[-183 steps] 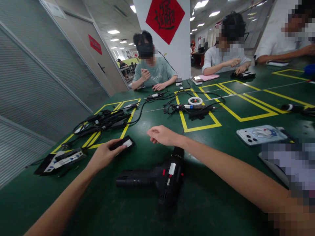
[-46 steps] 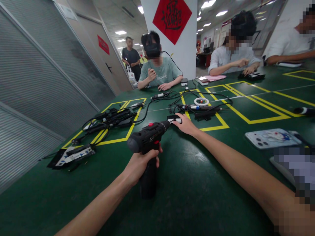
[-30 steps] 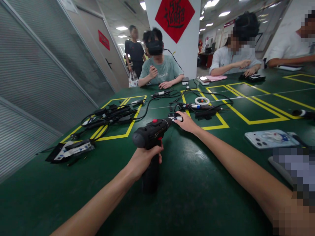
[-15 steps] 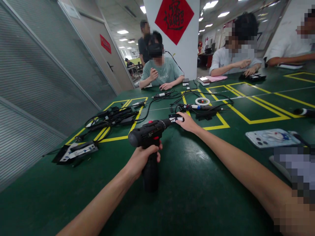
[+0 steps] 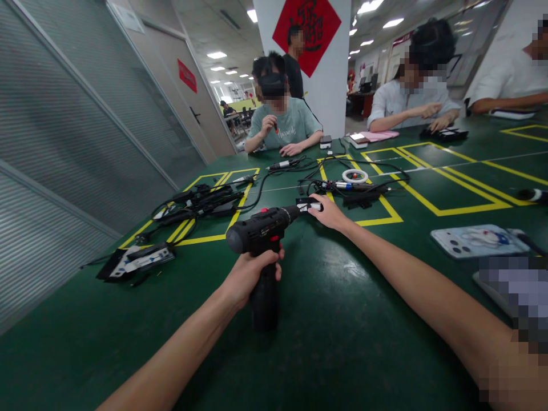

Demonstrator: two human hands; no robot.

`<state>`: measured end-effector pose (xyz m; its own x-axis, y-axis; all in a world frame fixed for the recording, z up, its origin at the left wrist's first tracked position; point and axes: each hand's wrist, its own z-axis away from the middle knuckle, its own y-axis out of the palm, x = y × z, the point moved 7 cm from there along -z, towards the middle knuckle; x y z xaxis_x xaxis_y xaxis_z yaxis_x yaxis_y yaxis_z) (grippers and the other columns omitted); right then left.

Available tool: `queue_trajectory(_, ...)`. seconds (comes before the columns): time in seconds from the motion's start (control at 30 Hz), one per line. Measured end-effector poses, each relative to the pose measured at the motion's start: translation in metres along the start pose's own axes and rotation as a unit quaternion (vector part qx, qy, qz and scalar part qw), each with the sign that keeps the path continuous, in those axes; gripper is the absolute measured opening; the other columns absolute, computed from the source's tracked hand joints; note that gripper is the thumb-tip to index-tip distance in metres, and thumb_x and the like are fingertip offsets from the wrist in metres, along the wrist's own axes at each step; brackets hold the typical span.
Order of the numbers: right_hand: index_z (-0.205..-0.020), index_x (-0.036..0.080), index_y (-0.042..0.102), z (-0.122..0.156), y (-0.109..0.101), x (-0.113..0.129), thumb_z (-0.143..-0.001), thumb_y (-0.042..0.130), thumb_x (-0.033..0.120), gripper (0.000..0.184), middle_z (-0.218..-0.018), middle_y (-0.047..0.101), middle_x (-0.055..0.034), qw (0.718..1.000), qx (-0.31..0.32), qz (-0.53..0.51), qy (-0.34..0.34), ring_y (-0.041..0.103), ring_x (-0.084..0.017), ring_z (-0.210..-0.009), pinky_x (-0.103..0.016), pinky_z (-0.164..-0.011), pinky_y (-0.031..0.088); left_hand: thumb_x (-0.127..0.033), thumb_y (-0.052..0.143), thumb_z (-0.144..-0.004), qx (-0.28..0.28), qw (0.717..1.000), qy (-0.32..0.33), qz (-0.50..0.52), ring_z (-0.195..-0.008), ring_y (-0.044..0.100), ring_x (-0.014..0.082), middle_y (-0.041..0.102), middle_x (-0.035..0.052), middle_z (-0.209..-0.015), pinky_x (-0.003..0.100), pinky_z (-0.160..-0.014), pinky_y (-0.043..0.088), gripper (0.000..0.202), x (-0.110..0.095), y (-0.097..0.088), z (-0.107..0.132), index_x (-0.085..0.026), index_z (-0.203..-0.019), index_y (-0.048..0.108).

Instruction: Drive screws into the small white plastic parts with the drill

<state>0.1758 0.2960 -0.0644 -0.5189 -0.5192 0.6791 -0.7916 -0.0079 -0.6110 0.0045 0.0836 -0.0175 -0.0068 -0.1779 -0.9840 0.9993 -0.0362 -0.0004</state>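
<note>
A black cordless drill (image 5: 264, 228) with red buttons stands in the middle of the head view, upright and pointing to the right and away. My left hand (image 5: 252, 274) is closed around its grip. Farther out, my right hand (image 5: 327, 212) pinches a small black and white block (image 5: 309, 205) just ahead of the drill's chuck (image 5: 289, 214). Whether the drill's tip touches the block is too small to tell. Part of the block is hidden behind my fingers.
Tangled black cables (image 5: 201, 202) lie at the left, with a black and white packet (image 5: 139, 261) in front. A white ring (image 5: 354, 176) and pen-like tools (image 5: 346, 187) lie beyond my right hand. A phone (image 5: 479, 241) rests at the right. Co-workers sit across the green table (image 5: 342, 319).
The view has shifted slightly, so the table's things sit a little farther right. Both my hands keep their holds. Behind the seated co-worker, a standing person has moved right.
</note>
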Motion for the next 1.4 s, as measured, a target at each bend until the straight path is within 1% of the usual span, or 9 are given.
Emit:
queue_trajectory(0.23, -0.132, 0.021, 0.058, -0.0003, 0.0011, -0.0005, -0.086, 0.064, 0.03, 0.047, -0.122, 0.059, -0.0105, 1.0, -0.001, 0.006, -0.005, 0.058, -0.025, -0.112, -0.039, -0.104, 0.043, -0.023, 0.061, -0.08, -0.004, 1.0, 0.004, -0.005, -0.056, 0.056, 0.0107, 0.06, 0.0026, -0.091, 0.025, -0.054, 0.042, 0.019, -0.0025, 0.0014, 0.0005, -0.015, -0.097, 0.062)
queue_trajectory(0.47, -0.13, 0.022, 0.058, 0.0002, 0.0016, -0.0022, -0.085, 0.065, 0.031, 0.046, -0.122, 0.06, -0.0099, 1.0, -0.006, 0.002, -0.007, 0.057, -0.025, -0.113, -0.041, -0.104, 0.043, -0.024, 0.062, -0.079, -0.014, 1.0, 0.004, -0.015, -0.055, 0.056, 0.0105, 0.061, 0.0024, -0.085, 0.024, -0.055, 0.042, 0.019, -0.0024, 0.0012, 0.0014, -0.014, -0.095, 0.062)
queue_trajectory(0.67, -0.134, 0.021, 0.056, 0.0006, 0.0002, -0.0017, -0.086, 0.063, 0.03, 0.049, -0.128, 0.058, -0.0102, 1.0, -0.003, -0.004, -0.009, 0.056, -0.025, -0.117, -0.039, -0.106, 0.042, -0.023, 0.064, -0.078, -0.007, 1.0, 0.003, 0.01, -0.054, 0.057, 0.011, 0.06, 0.0019, -0.087, 0.025, -0.053, 0.043, 0.02, -0.0034, 0.0033, 0.0014, -0.014, -0.095, 0.061)
queue_trajectory(0.8, -0.134, 0.021, 0.056, 0.001, 0.0003, -0.0016, -0.086, 0.063, 0.03, 0.049, -0.13, 0.058, -0.0103, 1.0, -0.005, -0.004, -0.013, 0.056, -0.025, -0.118, -0.04, -0.107, 0.041, -0.024, 0.063, -0.078, -0.005, 1.0, 0.002, 0.007, -0.055, 0.057, 0.0104, 0.06, 0.0016, -0.088, 0.024, -0.053, 0.043, 0.018, -0.004, 0.0036, 0.0015, -0.014, -0.094, 0.061)
queue_trajectory(1.07, -0.132, 0.022, 0.057, 0.0016, -0.0001, -0.0003, -0.086, 0.064, 0.031, 0.047, -0.127, 0.058, -0.0095, 1.0, -0.002, -0.007, -0.008, 0.057, -0.025, -0.115, -0.04, -0.105, 0.042, -0.025, 0.066, -0.075, -0.011, 1.0, 0.002, 0.011, -0.053, 0.057, 0.011, 0.062, 0.0021, -0.086, 0.025, -0.052, 0.043, 0.022, -0.0051, 0.0036, 0.0018, -0.014, -0.094, 0.062)
queue_trajectory(1.4, -0.131, 0.021, 0.057, 0.0003, 0.0016, -0.0007, -0.086, 0.063, 0.03, 0.047, -0.126, 0.059, -0.0094, 1.0, -0.003, -0.008, -0.009, 0.057, -0.024, -0.115, -0.039, -0.105, 0.042, -0.024, 0.064, -0.077, -0.008, 1.0, 0.008, -0.003, -0.054, 0.057, 0.0102, 0.061, 0.0019, -0.085, 0.025, -0.054, 0.044, 0.018, -0.0065, 0.0046, 0.0015, -0.014, -0.092, 0.061)
